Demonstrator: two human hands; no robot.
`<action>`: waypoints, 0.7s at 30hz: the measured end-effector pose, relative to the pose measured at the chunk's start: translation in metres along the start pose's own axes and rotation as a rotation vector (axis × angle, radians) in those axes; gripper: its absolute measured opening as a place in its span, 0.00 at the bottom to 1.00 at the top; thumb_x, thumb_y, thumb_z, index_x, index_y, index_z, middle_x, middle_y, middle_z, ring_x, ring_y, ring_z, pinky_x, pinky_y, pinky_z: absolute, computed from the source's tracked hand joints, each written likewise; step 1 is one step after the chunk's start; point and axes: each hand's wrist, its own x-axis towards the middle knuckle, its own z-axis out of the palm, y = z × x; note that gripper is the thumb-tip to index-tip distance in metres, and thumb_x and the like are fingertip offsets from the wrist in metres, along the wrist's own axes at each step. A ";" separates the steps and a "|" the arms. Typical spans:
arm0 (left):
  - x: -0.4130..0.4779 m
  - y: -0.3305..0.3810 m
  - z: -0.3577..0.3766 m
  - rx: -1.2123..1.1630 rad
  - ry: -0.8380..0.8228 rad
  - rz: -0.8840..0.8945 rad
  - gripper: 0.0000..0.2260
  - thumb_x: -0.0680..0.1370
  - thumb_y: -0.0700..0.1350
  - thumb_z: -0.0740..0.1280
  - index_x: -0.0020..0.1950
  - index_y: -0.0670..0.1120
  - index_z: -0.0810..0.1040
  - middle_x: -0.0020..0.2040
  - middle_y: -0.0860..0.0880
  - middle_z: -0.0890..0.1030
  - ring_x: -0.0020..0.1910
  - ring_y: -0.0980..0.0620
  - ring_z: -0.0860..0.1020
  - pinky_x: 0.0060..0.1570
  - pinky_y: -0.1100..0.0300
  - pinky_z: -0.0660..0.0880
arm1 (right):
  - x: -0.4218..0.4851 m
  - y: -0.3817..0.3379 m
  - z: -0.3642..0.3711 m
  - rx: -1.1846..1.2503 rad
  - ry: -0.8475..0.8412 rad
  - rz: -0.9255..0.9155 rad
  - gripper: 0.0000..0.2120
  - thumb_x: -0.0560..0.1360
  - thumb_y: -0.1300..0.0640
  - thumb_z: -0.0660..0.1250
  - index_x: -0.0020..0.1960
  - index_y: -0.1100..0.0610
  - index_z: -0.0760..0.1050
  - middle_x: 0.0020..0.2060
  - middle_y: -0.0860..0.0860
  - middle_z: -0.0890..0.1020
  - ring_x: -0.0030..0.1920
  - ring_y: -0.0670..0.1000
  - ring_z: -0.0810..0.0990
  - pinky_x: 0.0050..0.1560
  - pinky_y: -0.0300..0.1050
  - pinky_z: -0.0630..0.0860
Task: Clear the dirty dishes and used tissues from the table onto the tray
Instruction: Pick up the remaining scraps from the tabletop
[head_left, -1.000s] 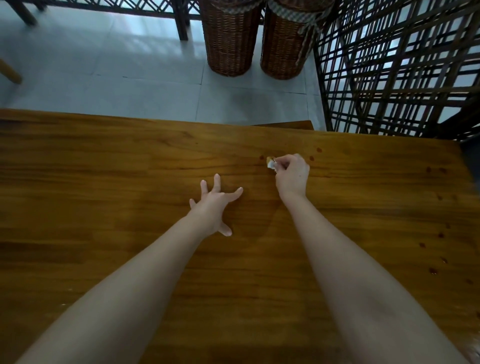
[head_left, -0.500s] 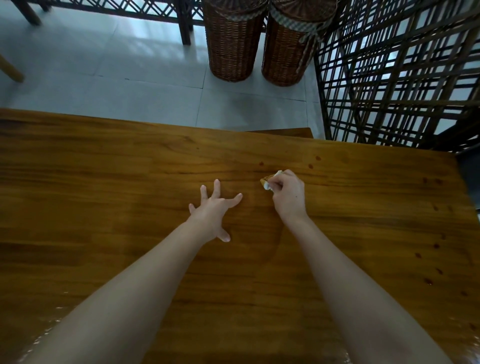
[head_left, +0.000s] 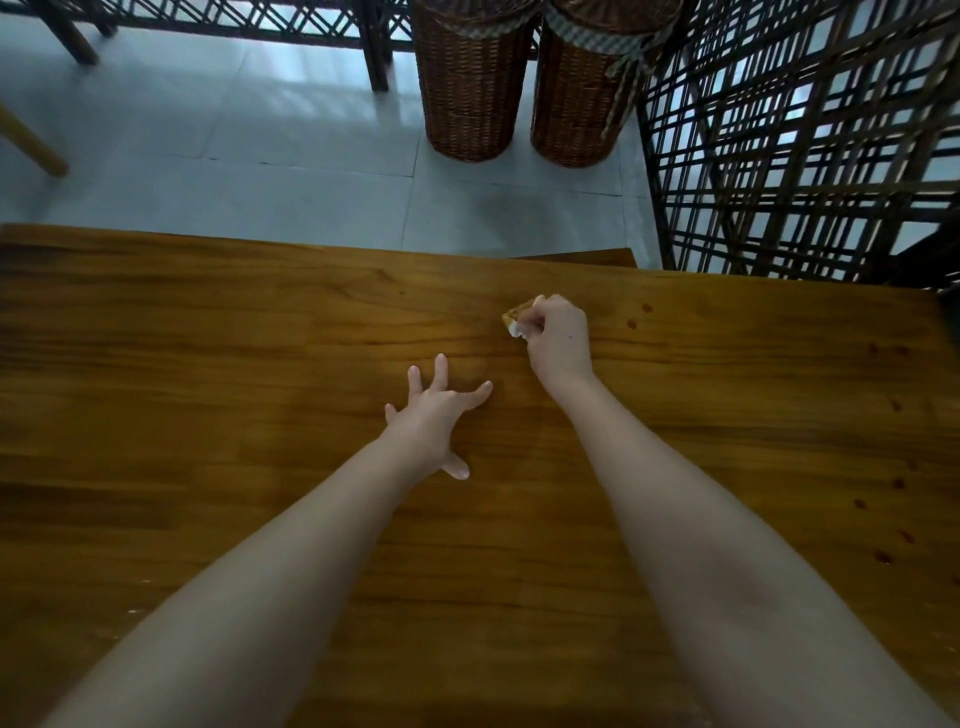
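Pinching a tissue (head_left: 513, 321), right hand (head_left: 558, 340) curls tight; left hand (head_left: 431, 415) splays.

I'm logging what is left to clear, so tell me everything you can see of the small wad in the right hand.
The wad is a small crumpled piece that looks like tissue paper, white with a yellow-brown stain on its upper side. Only its left end shows. The rest is hidden inside the right hand, whose curled fingers pinch it. It sits low over the wooden table, near the far edge. Whether it touches the wood cannot be told.
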 end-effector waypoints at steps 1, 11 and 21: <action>0.000 0.000 0.000 0.011 -0.003 -0.005 0.51 0.66 0.42 0.79 0.76 0.65 0.49 0.77 0.45 0.34 0.74 0.36 0.33 0.68 0.30 0.48 | -0.008 0.002 -0.002 -0.008 -0.010 -0.011 0.07 0.77 0.65 0.65 0.52 0.61 0.81 0.51 0.53 0.79 0.53 0.50 0.77 0.54 0.38 0.73; -0.006 0.007 -0.009 0.137 -0.057 -0.012 0.51 0.67 0.46 0.78 0.77 0.62 0.45 0.77 0.41 0.35 0.74 0.32 0.38 0.68 0.31 0.56 | -0.102 0.059 -0.047 0.022 -0.009 -0.014 0.08 0.75 0.68 0.65 0.46 0.62 0.82 0.42 0.48 0.77 0.42 0.42 0.74 0.41 0.26 0.68; 0.001 0.050 -0.026 0.236 0.023 0.033 0.49 0.69 0.51 0.76 0.78 0.61 0.44 0.78 0.40 0.39 0.75 0.31 0.44 0.67 0.29 0.51 | -0.050 0.068 -0.053 0.007 0.145 0.191 0.05 0.76 0.63 0.66 0.44 0.59 0.81 0.43 0.50 0.79 0.46 0.49 0.77 0.45 0.41 0.75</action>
